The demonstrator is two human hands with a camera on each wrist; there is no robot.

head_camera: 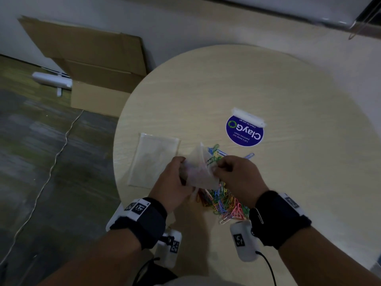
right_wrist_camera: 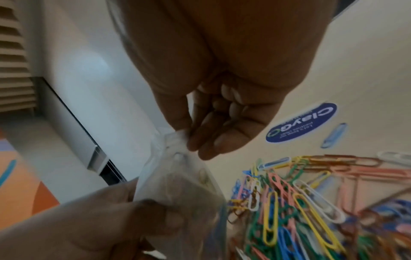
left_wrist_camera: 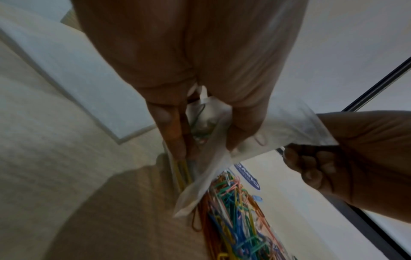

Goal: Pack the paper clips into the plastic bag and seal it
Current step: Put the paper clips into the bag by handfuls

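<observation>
Both hands hold a small clear plastic bag [head_camera: 199, 172] up above the round table [head_camera: 288, 172]. My left hand [head_camera: 175, 174] grips the bag's side, fingers and thumb curled round it [left_wrist_camera: 222, 133]. My right hand [head_camera: 233, 172] pinches the bag's top edge [right_wrist_camera: 177, 139] between thumb and fingertips. A heap of coloured paper clips [head_camera: 224, 203] lies on the table under the hands, seen close in the right wrist view [right_wrist_camera: 300, 211]. A few clips [left_wrist_camera: 200, 130] show through the bag's film near my left fingers. More clips [head_camera: 214, 151] lie beyond the bag.
A stack of flat clear bags [head_camera: 153, 159] lies left of the hands. A blue round sticker [head_camera: 244, 131] sits on the table farther back, a single blue clip [head_camera: 249, 156] near it. Cardboard boxes [head_camera: 99, 69] and a cable [head_camera: 51, 168] are on the floor to the left.
</observation>
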